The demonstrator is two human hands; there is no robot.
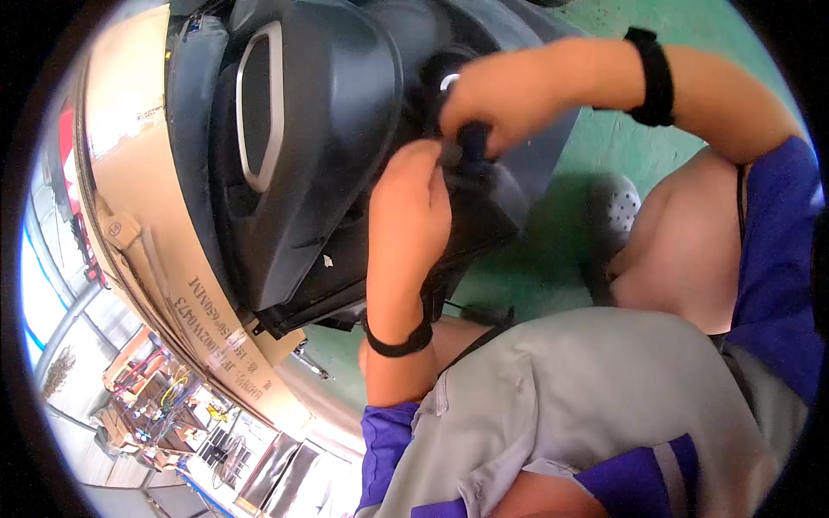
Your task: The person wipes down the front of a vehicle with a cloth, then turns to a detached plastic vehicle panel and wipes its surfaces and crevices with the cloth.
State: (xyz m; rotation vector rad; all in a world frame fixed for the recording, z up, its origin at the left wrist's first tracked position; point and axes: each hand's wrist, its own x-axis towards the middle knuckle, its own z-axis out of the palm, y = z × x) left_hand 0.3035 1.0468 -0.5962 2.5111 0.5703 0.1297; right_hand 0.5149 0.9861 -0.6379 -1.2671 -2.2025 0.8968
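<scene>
A large black moulded plastic panel [337,112] with a silver-edged oval opening [259,108] lies in front of me. My left hand [410,194] is closed, its fingertips pinched at the panel's right side beside a small greyish piece. What it holds is hidden behind the fingers. Just above and to the right, my right hand [509,99], slightly blurred, curls around a dark cylindrical object [473,142]. Its kind is not clear. The two hands nearly meet at that object. Near my right knuckles, a small bright ring [449,83] shows in a dark round recess.
Large cardboard [186,233] with printed lettering runs along the panel's left side. Beyond it is a cluttered work area [164,397]. My bent knee [673,233] and a grey perforated shoe [617,203] are on the right, over a green floor [596,147].
</scene>
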